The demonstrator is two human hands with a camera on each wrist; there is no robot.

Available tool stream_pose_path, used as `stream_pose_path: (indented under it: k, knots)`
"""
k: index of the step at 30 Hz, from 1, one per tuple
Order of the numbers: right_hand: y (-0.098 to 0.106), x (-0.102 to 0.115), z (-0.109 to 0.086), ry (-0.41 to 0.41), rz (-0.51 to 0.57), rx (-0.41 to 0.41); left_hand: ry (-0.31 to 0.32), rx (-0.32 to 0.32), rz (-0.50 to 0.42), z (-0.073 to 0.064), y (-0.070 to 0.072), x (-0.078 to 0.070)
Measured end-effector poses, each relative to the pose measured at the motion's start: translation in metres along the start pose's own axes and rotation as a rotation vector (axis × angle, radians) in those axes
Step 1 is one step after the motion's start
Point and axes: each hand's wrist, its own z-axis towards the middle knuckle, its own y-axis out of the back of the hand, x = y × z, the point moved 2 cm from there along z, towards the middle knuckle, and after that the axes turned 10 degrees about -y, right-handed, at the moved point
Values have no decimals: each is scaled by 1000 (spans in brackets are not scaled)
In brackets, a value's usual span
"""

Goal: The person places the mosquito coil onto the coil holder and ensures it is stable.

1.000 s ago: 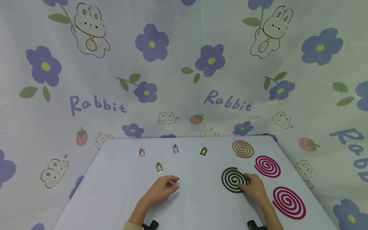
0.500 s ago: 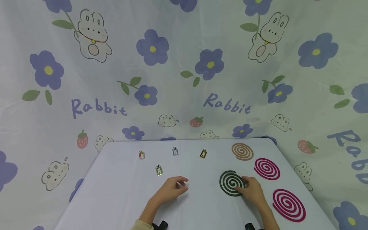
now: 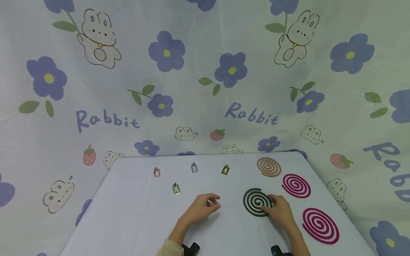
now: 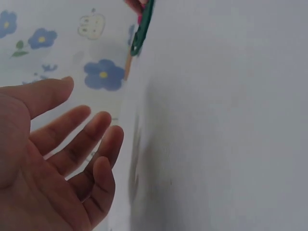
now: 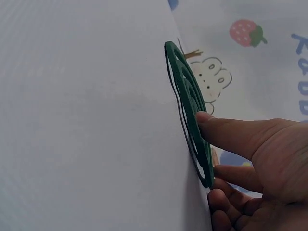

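A dark green mosquito coil (image 3: pixel 253 204) lies at the middle right of the white table. My right hand (image 3: pixel 282 210) pinches its right edge, thumb on top. In the right wrist view, the coil (image 5: pixel 186 103) is seen nearly edge-on, with a thin lower strand parted slightly from the rest. My left hand (image 3: pixel 201 208) hovers over the table to the left of the coil, holding nothing. Its fingers are loosely bent and the thumb stands apart, as the left wrist view shows of the hand (image 4: pixel 53 163).
A tan coil (image 3: pixel 269 167) and two magenta coils, one behind (image 3: pixel 296 185) and one in front (image 3: pixel 320 225), lie along the right. Several small metal pieces, such as a gold one (image 3: pixel 225 170), lie at the back left and middle. A printed cloth (image 3: pixel 198 89) hangs behind.
My left hand has moved right, toward the green coil. The right hand, still pinching the coil, has shifted slightly left with it.
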Motion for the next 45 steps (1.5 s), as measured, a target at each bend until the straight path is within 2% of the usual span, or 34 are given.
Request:
stream_pose_path:
  k: [16, 25, 33, 40, 45]
  knots:
    - [4, -1, -1, -51, 43, 15, -12, 18, -3, 30, -29, -9]
    - [7, -4, 1, -41, 69, 92, -21, 76, -12, 46, -40, -8]
    - [9, -9, 2, -52, 95, 167, -7, 108, 67, 57, -47, -11]
    - [7, -9, 0, -54, 88, 179, 22, 176, 125, 68, -55, -12]
    - [9, -9, 0, -25, 61, 172, 46, 190, 180, 77, -65, -10]
